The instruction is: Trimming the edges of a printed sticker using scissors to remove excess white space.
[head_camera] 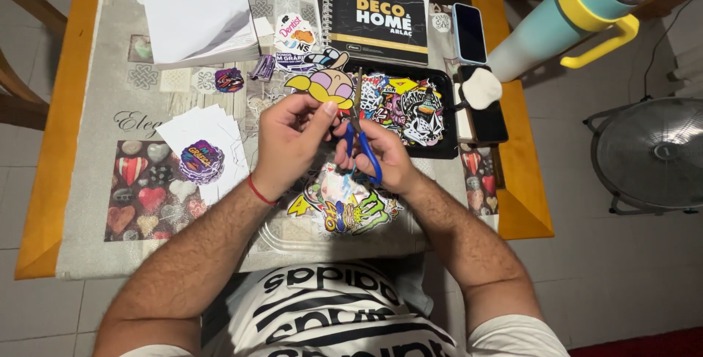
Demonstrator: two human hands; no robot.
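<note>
The bench [51,203] is wooden with an orange edge, covered by a grey cloth [95,247] printed with hearts. At its far right stands a tall teal tumbler [545,31] with yellow handle, tilted in view. At far left lies a thick stack of white paper [194,9]. Beside it rests a black spiral notebook [377,24], with a phone [469,32] just to its right. A black tray [439,119] holds a heap of colourful stickers and sits just beyond the hands. A fan of white backing sheets [209,126] lies at left, with a round purple sticker [200,161] on top. A loose pile of printed stickers [344,207] lies under the wrists, near the bench's front edge.

The left hand [289,141] is clenched on a cartoon sticker [329,82], pinching its lower edge between thumb and fingers and holding it above the bench, in front of the tray. The right hand [381,155] is closed through the blue handles of a pair of scissors [359,119], blades pointing up and touching the sticker's right edge. A red band circles the left wrist.
</note>
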